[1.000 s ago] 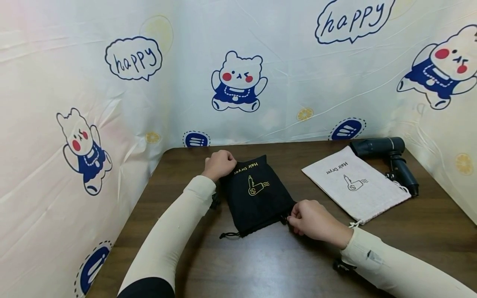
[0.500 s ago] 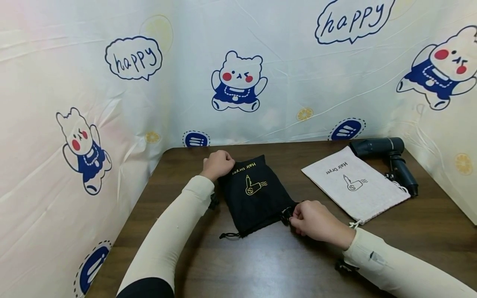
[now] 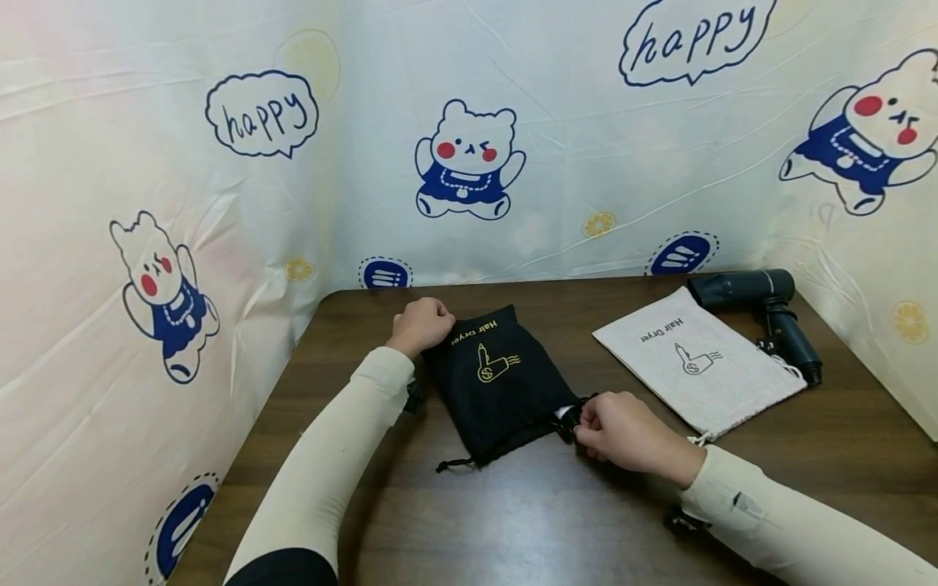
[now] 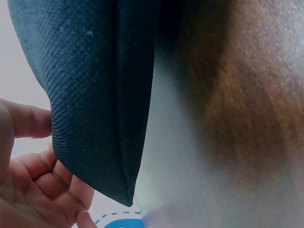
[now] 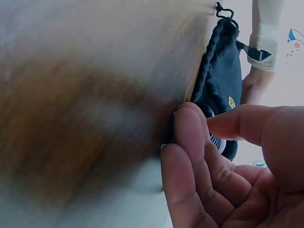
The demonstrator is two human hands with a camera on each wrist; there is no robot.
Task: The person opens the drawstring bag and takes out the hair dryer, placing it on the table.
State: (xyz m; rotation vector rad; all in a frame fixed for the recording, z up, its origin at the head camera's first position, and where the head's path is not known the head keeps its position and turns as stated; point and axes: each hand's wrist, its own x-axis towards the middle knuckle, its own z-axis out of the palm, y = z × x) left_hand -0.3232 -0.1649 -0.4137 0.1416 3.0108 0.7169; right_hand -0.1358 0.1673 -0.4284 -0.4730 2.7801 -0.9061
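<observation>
A black drawstring bag [image 3: 498, 391] printed "Hair Dryer" lies on the table, its mouth toward the near side. My left hand [image 3: 421, 325] pinches its far left corner; in the left wrist view, thumb and fingers [image 4: 57, 175] are on the dark cloth. At the near right corner, my right hand [image 3: 619, 431] pinches a black ribbed piece [image 3: 567, 423] jutting from the bag's mouth, a small white patch beside it. The right wrist view shows the thumb and fingertips closed on it, covering most of it; I cannot tell its kind.
To the right lies a white drawstring bag [image 3: 696, 362], also printed "Hair Dryer". Behind it, a dark hair dryer [image 3: 747, 289] rests near the table's far right corner. A patterned curtain [image 3: 557, 163] borders the wooden table [image 3: 513, 529] at the back and sides.
The right hand has moved slightly right, and more of the black piece shows outside the mouth, now with a white patch. The left hand and the bag's far end have shifted slightly left.
</observation>
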